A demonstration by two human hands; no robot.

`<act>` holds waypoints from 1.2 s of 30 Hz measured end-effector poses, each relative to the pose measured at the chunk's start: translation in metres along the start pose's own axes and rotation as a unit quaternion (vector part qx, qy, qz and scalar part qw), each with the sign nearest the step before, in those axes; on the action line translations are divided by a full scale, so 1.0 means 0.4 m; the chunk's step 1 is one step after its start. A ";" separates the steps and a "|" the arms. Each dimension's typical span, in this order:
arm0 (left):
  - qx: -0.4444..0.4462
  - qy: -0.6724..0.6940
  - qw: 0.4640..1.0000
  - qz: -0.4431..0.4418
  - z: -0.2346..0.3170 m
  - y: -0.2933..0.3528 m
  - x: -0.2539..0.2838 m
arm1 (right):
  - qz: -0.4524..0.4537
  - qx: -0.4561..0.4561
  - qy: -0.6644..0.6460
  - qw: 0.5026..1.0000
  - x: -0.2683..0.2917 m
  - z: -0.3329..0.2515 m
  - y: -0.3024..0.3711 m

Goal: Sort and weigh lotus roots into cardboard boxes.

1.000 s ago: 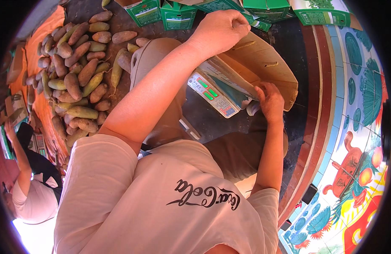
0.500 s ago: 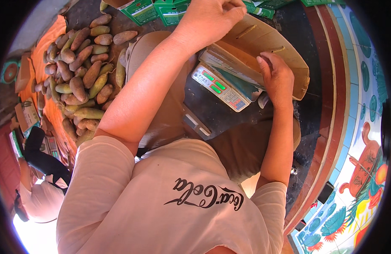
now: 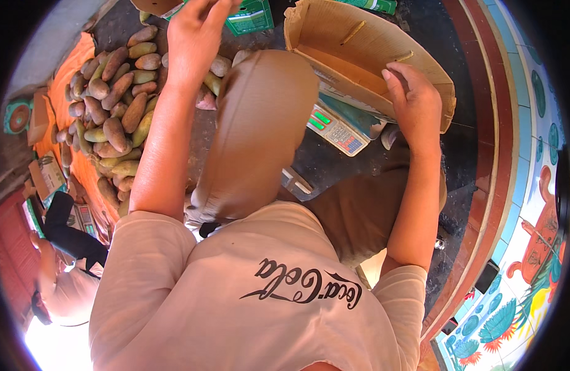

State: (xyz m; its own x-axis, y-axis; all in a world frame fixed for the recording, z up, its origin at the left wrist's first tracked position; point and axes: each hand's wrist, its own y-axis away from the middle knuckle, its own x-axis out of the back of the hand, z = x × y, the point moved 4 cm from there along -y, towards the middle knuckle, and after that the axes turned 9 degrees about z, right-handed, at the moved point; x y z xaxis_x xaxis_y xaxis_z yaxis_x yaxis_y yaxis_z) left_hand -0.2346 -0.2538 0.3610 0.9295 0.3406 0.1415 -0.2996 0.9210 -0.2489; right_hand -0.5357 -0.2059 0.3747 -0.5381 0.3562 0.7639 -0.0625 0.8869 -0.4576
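At the top left edge, my left hand (image 3: 198,34) reaches up beside a green printed carton (image 3: 251,17). Its fingers look apart, though the frame cuts off their tips. Another box (image 3: 156,6) shows just left of them. My right hand (image 3: 416,93) rests over the near right edge of a long open cardboard box (image 3: 325,28). Thumb and forefinger are loosely bent and apart, with nothing visible between them; the other fingers are hidden. Under the box's near side is an electronic scale (image 3: 343,137) with lit green displays, partly hidden by my raised left knee.
Left of my left arm lies a heap of long root vegetables (image 3: 115,133), reddish brown and yellow-green, partly on an orange sheet (image 3: 84,170). A small flat object (image 3: 295,181) lies between my legs. Another person (image 3: 68,290) is at far left. A painted tile wall (image 3: 519,266) bounds the right.
My left hand has swung left from above the cardboard box toward the green cartons. The raised knee now covers more of the scale. My right hand stays at the box's edge.
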 end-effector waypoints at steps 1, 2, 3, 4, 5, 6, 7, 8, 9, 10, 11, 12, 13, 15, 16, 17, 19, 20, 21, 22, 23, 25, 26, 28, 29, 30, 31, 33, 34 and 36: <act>0.002 -0.062 0.998 0.025 -0.054 0.004 0.033 | -0.006 -0.008 -0.006 1.000 0.002 0.005 0.004; 0.000 -0.066 0.998 0.024 -0.115 0.010 0.064 | -0.011 -0.016 -0.012 1.000 0.006 0.010 0.007; 0.013 -0.122 0.992 0.023 -0.188 0.019 0.096 | -0.010 -0.016 -0.017 1.000 0.013 0.010 0.007; 0.028 -0.179 0.983 0.024 -0.261 0.037 0.135 | -0.010 -0.018 -0.012 1.000 0.015 0.012 0.009; 0.040 -0.254 0.966 0.024 -0.329 0.060 0.173 | -0.009 -0.020 -0.004 1.000 0.020 0.014 0.011; 0.053 -0.326 0.943 0.025 -0.397 0.089 0.210 | -0.015 -0.026 -0.006 1.000 0.022 0.016 0.013; 0.091 -0.335 0.938 0.028 -0.467 0.126 0.239 | -0.015 -0.028 -0.004 0.999 0.031 0.014 0.015; 0.129 -0.344 0.929 0.033 -0.535 0.164 0.274 | -0.023 -0.041 0.002 0.999 0.033 0.014 0.017; 0.193 -0.368 0.909 0.025 -0.603 0.202 0.316 | -0.031 -0.053 0.007 0.998 0.030 0.015 0.019; 0.256 -0.390 0.884 0.017 -0.671 0.244 0.360 | -0.032 -0.053 0.003 0.998 0.027 0.015 0.021; 0.288 -0.446 0.847 0.008 -0.747 0.296 0.432 | -0.038 -0.056 -0.006 0.998 0.014 0.013 0.019; 0.319 -0.497 0.807 -0.006 -0.801 0.329 0.477 | -0.044 -0.061 -0.010 0.997 0.005 0.015 0.019; 0.347 -0.482 0.804 -0.020 -0.810 0.367 0.453 | -0.046 -0.064 0.000 0.997 0.008 0.024 0.026; 0.374 -0.469 0.799 -0.030 -0.834 0.429 0.451 | -0.054 -0.058 0.030 0.996 0.012 0.031 0.032; 0.408 -0.469 0.782 -0.038 -0.874 0.468 0.490 | -0.054 -0.054 0.020 0.997 0.006 0.026 0.026; 0.442 -0.466 0.765 -0.050 -0.899 0.497 0.514 | -0.066 -0.063 0.019 0.996 -0.004 0.031 0.029; 0.448 -0.450 0.769 -0.072 -0.894 0.519 0.472 | -0.081 -0.072 0.029 0.994 -0.012 0.035 0.036; 0.452 -0.435 0.773 -0.090 -0.889 0.523 0.441 | -0.087 -0.074 0.037 0.993 -0.015 0.034 0.037; 0.453 -0.434 0.774 -0.089 -0.882 0.518 0.421 | -0.092 -0.074 0.044 0.992 -0.015 0.031 0.036; 0.434 -0.419 0.792 -0.097 -0.876 0.510 0.397 | -0.093 -0.072 0.043 0.992 -0.018 0.030 0.035; 0.414 -0.404 0.809 -0.105 -0.870 0.500 0.372 | -0.096 -0.075 0.044 0.992 -0.022 0.030 0.035; 0.396 -0.413 0.813 -0.108 -0.857 0.463 0.320 | -0.099 -0.075 0.043 0.991 -0.029 0.027 0.034; 0.376 -0.422 0.817 -0.114 -0.848 0.441 0.295 | -0.106 -0.080 0.043 0.990 -0.034 0.027 0.035; 0.368 -0.407 0.827 -0.119 -0.823 0.397 0.230 | -0.113 -0.088 0.049 0.989 -0.037 0.030 0.039; 0.360 -0.394 0.837 -0.122 -0.807 0.375 0.197 | -0.118 -0.088 0.052 0.988 -0.038 0.032 0.042; 0.360 -0.394 0.837 -0.120 -0.800 0.356 0.180 | -0.123 -0.087 0.052 0.987 -0.041 0.027 0.041; 0.328 -0.436 0.831 -0.107 -0.794 0.335 0.166 | -0.124 -0.086 0.051 0.987 -0.044 0.023 0.039; 0.295 -0.474 0.824 -0.099 -0.771 0.302 0.132 | -0.129 -0.087 0.051 0.987 -0.045 0.019 0.038; 0.282 -0.507 0.801 -0.148 -0.754 0.282 0.111 | -0.128 -0.091 0.051 0.986 -0.044 0.025 0.042; 0.269 -0.538 0.774 -0.197 -0.742 0.263 0.095 | -0.133 -0.091 0.048 0.986 -0.044 0.028 0.045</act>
State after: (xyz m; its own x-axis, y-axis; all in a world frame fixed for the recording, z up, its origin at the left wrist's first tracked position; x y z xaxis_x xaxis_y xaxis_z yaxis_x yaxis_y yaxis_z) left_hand -0.1668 -0.1998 0.0560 0.3420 -0.2924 0.8930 -0.3544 0.8401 0.4108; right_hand -0.5366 -0.1996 0.3479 -0.4402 0.1224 0.8895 -0.0347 0.9876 -0.1531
